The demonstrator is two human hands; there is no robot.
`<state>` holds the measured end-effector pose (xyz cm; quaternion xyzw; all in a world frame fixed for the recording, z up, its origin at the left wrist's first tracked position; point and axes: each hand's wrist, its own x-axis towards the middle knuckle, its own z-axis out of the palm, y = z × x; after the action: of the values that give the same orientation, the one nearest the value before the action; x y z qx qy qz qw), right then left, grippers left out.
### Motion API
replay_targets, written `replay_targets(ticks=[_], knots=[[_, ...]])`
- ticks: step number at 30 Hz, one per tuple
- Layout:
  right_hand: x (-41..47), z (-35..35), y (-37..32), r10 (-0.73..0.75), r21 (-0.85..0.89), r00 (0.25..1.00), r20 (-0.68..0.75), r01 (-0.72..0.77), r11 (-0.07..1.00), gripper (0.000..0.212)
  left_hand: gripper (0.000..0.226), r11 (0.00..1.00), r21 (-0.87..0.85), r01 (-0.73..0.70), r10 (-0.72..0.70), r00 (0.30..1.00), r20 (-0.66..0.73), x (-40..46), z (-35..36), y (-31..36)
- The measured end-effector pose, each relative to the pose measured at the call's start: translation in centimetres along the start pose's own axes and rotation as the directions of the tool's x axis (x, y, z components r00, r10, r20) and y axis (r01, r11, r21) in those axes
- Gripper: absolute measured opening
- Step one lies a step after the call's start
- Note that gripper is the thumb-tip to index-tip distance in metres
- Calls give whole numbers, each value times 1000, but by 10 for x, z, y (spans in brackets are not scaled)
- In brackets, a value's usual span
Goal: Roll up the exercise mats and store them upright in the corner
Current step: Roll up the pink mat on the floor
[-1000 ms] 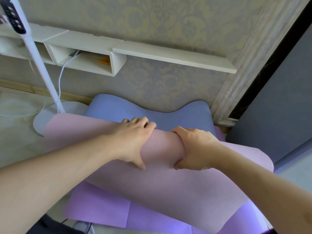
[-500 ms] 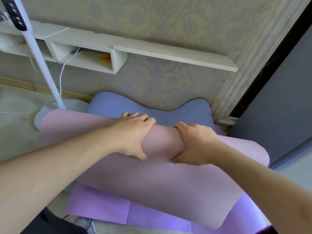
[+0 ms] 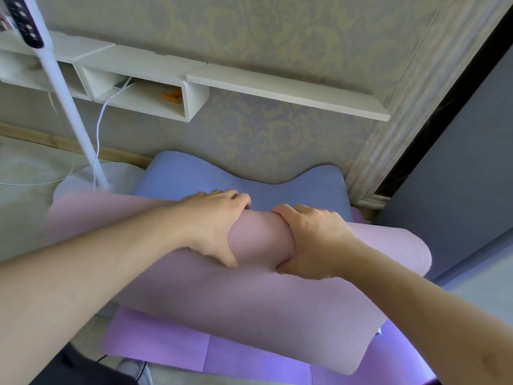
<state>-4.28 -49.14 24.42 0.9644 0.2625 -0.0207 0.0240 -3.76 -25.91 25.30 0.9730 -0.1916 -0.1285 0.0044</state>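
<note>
A pink mat (image 3: 263,301) lies across the floor, its far edge curled into a thick roll. My left hand (image 3: 213,226) grips the roll from the left, fingers over its top and thumb on the near side. My right hand (image 3: 311,243) grips it just to the right in the same way. Behind the roll a blue mat (image 3: 194,176) lies flat, its far edge bent up against the wall. Under the pink mat a purple mat (image 3: 172,343) shows at the near edge.
A white lamp pole (image 3: 69,107) on a round base (image 3: 72,182) stands at the left, with a white cable (image 3: 100,129) hanging from the wall shelf (image 3: 277,90). A moulded wall corner (image 3: 369,173) and a dark door (image 3: 458,162) are at the right.
Both hands have rolled the pink mat a little farther toward the wall, so less of the blue mat shows behind the roll.
</note>
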Motion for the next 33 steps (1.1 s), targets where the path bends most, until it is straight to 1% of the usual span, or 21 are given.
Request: replay_targets(ticks=[2,4,6,8,9,10,12,13,15,17,18,20,21,24,25,27,29,31,33], knots=[[1,0,3,9,-3,1000,-7,-9,1000,82,101,998,58,-27,31,997,-65,3,4,3],[1,1,4,5,-25,1000,-7,-5,1000,87,97,998,64,-27,32,995,-89,6,5,4],[0,2,5,-10,-57,1000,-4,10,998,101,93,1000,2,-17,17,996,-92,5,0,2],[0,1,5,2,-59,1000,30,0,998,113,89,994,-110,-6,-3,997,-81,2,-6,-1],[0,1,5,13,-53,999,42,-11,999,113,88,989,-146,-3,-7,997,-71,1,-7,-2],[0,2,5,19,-39,999,40,-18,999,106,87,987,-159,-2,-7,998,-58,0,-7,-3],[-2,4,6,32,-5,999,8,-32,999,89,87,989,-144,-9,3,999,-38,-1,-6,-1],[-2,4,7,41,8,999,-15,-41,999,84,87,993,-119,-15,10,999,-44,-1,-6,0],[-2,1,10,63,23,997,-39,-62,998,82,91,999,-13,-31,30,996,-82,0,-3,2],[-2,-4,14,90,51,996,-21,-89,995,81,99,990,133,-46,61,992,-113,3,3,6],[-3,-5,16,97,64,995,-4,-97,993,81,99,983,176,-45,68,990,-125,5,7,8],[-4,-6,16,77,55,997,10,-77,995,82,91,986,162,-40,65,986,-152,10,11,9],[-4,-5,15,52,22,999,6,-52,998,86,87,992,119,-36,54,986,-155,11,10,7],[-3,-2,9,-2,-122,1000,20,4,992,115,82,1000,-8,-23,21,991,-128,8,4,-1],[-2,-1,6,3,-145,1000,28,1,989,117,80,999,-30,-16,12,994,-109,6,3,-3],[-1,1,3,8,-139,1000,24,-4,990,105,79,999,-48,0,-3,998,-63,2,3,-3],[-1,2,3,4,-91,1000,23,-2,996,94,82,999,-54,-2,0,1000,-31,-1,2,-1],[0,1,6,15,-35,1000,19,-14,999,89,93,999,-24,-35,34,998,-48,-2,2,1],[0,-4,9,51,1,998,21,-51,999,85,110,996,68,-61,66,994,-83,-2,3,3]])
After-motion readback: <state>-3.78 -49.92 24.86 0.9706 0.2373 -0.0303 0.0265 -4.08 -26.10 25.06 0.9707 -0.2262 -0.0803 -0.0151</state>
